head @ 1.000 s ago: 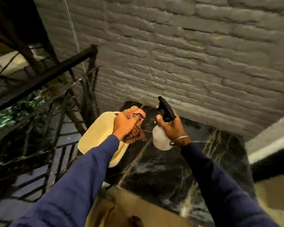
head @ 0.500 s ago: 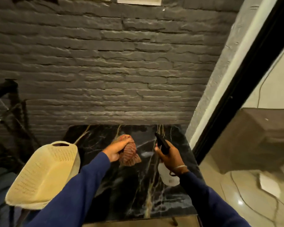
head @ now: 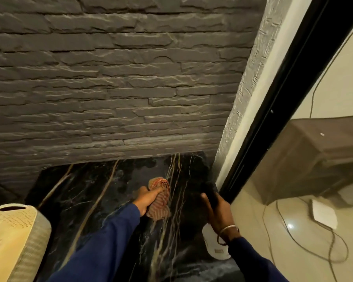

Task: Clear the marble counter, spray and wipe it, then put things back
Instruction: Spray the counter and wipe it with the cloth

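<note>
The black marble counter (head: pixel 102 190) with gold veins runs along the foot of a grey stone wall. Over its middle, my left hand (head: pixel 146 198) grips a bunched red striped cloth (head: pixel 160 202). At the counter's right end my right hand (head: pixel 219 210) holds a white spray bottle (head: pixel 212 244) by its black trigger head, nozzle towards the wall. Whether the cloth touches the marble I cannot tell.
A cream perforated basket (head: pixel 12 237) sits at the counter's left end. A black door frame (head: pixel 273 110) borders the right side. Beyond it are a glossy floor with cables (head: pixel 314 247), a brown box-like piece (head: pixel 318 157) and a white flat item (head: pixel 324 212).
The view has swung right, from the railing side to the doorway. Both hands shifted along the counter toward its right end, still holding the cloth and the bottle.
</note>
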{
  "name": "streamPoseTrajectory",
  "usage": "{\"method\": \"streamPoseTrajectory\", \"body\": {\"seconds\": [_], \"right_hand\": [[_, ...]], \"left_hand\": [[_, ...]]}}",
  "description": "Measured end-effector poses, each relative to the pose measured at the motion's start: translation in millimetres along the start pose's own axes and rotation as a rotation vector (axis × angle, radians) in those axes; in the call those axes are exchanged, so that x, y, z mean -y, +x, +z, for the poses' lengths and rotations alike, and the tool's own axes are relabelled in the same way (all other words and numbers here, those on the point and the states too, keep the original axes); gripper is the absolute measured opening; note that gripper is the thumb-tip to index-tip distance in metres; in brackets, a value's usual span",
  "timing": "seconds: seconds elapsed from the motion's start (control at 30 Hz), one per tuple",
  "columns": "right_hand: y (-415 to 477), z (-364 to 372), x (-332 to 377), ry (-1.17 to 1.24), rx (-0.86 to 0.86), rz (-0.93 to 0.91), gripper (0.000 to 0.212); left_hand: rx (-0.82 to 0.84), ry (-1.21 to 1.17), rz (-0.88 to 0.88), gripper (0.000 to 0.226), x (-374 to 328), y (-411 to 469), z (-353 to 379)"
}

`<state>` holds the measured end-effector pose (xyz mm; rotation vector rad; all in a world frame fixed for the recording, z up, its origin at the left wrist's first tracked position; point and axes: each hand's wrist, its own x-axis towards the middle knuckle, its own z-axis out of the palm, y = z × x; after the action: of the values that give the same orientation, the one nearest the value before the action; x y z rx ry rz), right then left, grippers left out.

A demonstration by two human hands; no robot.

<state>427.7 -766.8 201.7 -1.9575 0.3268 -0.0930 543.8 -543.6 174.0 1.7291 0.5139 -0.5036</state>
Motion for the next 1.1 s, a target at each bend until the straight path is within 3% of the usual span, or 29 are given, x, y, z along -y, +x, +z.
{"method": "streamPoseTrajectory", "body": {"seconds": [0.07, 0.2, 0.4, 0.6, 0.7, 0.77, 0.83, 0.97, 1.03, 1.1], "right_hand": [[3.9, -4.3, -1.0, -0.004, 0.054, 0.045, 0.034], [11.6, -9.9, -2.4, -0.025, 0.131, 0.063, 0.034], [15.8, -9.9, -3.8, 0.04, 0.144, 0.105, 0.033], [25.2, -1.0, -6.5, 0.011, 0.223, 0.201, 0.035], [31.7, 5.0, -5.2, 0.002, 0.209, 0.234, 0.027], [41.3, 9.8, -7.7, -0.009, 0.191, 0.265, 0.035], [50.3, 14.3, -7.7, -0.072, 0.208, 0.276, 0.038], [74.5, 26.5, -15.9, -0.066, 0.279, 0.316, 0.02], [84.4, 32.0, -18.4, -0.054, 0.268, 0.29, 0.037], [94.3, 31.6, -19.0, -0.063, 0.213, 0.232, 0.08]], "left_hand": [[0.011, 0.005, 0.009, 0.039, -4.1, 6.0, 10.9], [0.032, 0.08, 0.021, 0.038, -7.6, 24.5, 28.1], [-0.052, 0.355, 0.142, 0.066, -1.2, 43.0, 42.0], [-0.023, 0.425, 0.317, 0.049, 36.0, 82.5, 37.5], [-0.227, 0.902, 0.437, 0.062, 56.1, 98.8, 37.3], [-0.221, 1.109, 0.513, 0.073, 76.1, 106.3, 42.1], [-0.241, 1.142, 0.574, 0.072, 96.4, 121.9, 47.6], [-0.387, 1.012, 0.499, 0.063, 75.5, 174.5, 56.9], [-0.467, 0.96, 0.444, 0.065, 46.8, 204.3, 63.8], [-0.476, 0.948, 0.394, 0.069, 15.8, 229.5, 78.1]]}}
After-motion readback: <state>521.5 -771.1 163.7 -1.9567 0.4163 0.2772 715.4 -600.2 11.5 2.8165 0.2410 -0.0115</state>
